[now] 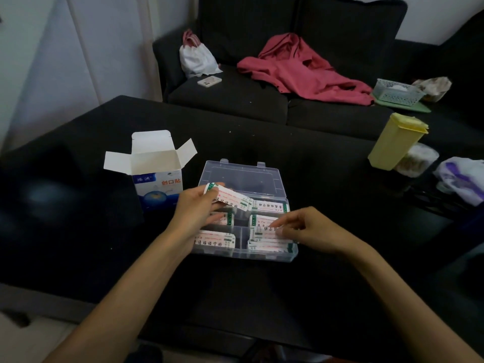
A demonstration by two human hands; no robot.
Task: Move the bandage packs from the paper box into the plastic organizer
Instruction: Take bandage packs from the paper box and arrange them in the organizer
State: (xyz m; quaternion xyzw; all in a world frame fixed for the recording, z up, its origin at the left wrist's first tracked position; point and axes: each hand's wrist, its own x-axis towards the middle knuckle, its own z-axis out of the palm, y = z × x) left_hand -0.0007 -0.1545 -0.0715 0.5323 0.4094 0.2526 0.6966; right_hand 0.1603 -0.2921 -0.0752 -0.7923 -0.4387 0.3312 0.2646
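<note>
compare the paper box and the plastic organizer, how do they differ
The paper box is opaque white and blue card with printed text; the plastic organizer is clear. The paper box stands upright and tall with its top flaps spread; the plastic organizer lies low and flat, its lid tipped back. The plastic organizer's compartments show bandage packs; the paper box's inside is out of sight. Both sit open on the dark table.
</note>
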